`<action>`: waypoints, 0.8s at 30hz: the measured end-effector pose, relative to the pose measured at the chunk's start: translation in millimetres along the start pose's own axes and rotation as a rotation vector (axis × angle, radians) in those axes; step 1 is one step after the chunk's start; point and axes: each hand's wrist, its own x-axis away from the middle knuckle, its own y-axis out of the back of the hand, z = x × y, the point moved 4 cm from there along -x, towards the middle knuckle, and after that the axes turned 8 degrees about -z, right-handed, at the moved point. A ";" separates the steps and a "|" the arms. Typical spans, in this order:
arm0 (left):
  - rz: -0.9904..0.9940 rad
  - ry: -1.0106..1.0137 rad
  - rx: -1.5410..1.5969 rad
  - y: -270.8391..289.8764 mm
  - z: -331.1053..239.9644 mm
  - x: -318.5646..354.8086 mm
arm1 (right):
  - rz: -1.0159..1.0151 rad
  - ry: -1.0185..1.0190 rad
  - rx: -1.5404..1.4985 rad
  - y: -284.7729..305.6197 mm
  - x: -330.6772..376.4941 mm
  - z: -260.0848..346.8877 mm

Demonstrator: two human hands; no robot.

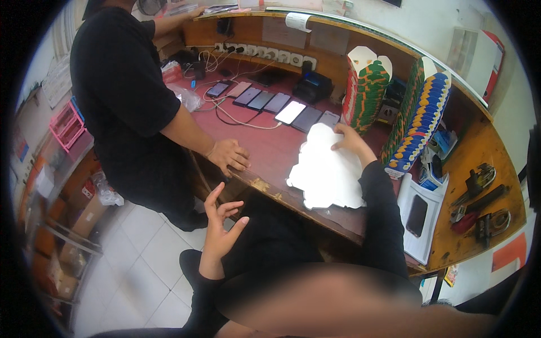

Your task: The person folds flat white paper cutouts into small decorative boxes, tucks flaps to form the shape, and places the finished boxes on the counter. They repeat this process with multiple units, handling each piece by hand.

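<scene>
A flat white cardboard blank (327, 169) with cut, wavy edges lies at the near edge of the red desktop, its plain side up. My right hand (350, 143) is on its far right part, thumb and fingers bent and closed on the card. Whether other sheets lie beneath it I cannot tell. My left hand (220, 225) is raised in front of the desk edge, fingers apart and holding nothing. Behind my right hand stand tall stacks of nested printed cartons, one red and green (369, 93), another blue and yellow (420, 124).
Several phones (276, 103) lie in a row with charging cables, below a line of wall sockets (270, 54). At left a person in black rests a hand (228, 156) on the desk edge. A white tray (408, 239) holding a dark phone (417, 216) stands right, beside padlocks (493, 222).
</scene>
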 end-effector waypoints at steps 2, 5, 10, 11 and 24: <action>0.020 0.000 0.004 -2.6 0.7 -1.1 | 0.010 -0.001 -0.203 17.8 0.5 22.8; 0.113 0.010 -0.003 -11.0 0.6 -10.1 | -0.057 0.048 -0.293 58.1 10.8 81.7; 0.196 -0.036 0.154 -41.8 -13.5 -30.2 | -0.144 0.191 -0.456 76.1 47.7 195.5; 0.152 -0.138 0.232 -46.1 -21.2 -33.2 | -0.160 0.228 -0.387 72.5 57.1 212.4; -0.417 -0.235 0.323 2.9 -31.5 -20.7 | 0.171 0.685 -0.645 66.8 103.6 270.1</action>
